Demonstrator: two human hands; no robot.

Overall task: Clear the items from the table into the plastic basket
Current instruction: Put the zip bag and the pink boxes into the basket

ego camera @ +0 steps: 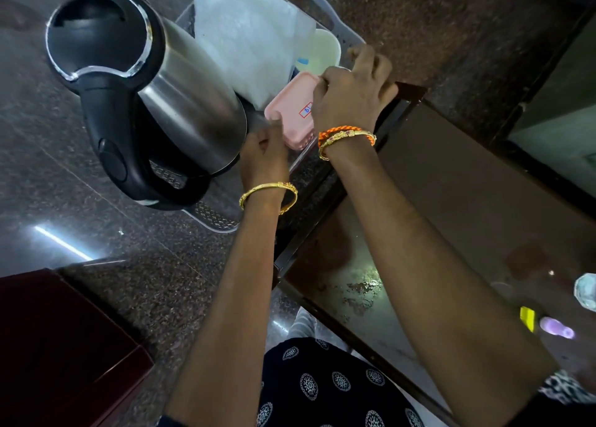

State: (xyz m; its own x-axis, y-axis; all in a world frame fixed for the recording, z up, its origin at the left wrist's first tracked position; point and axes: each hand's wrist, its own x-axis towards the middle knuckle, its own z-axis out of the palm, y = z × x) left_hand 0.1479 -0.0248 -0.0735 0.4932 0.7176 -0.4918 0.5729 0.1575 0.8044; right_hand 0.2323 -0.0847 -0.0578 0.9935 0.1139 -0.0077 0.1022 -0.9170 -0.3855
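A grey plastic basket [215, 224] sits on the floor beside the table corner. Inside it a steel kettle [180, 104] with a black handle lies tilted, next to a white plastic bag [245, 39], a pink lidded box [290, 110] and a cream container [325, 49]. My left hand [264, 150] is curled over the basket's near rim by the kettle's base. My right hand [353, 92] is closed over the rim on the table side, its thumb touching the pink box. The dark brown table [458, 181] lies under my right forearm.
At the table's right end stand a clear glass object [587, 292], a yellow item [527, 319] and a small purple item [556, 327]. A maroon piece of furniture [61, 346] fills the lower left. Speckled granite floor [80, 220] surrounds the basket.
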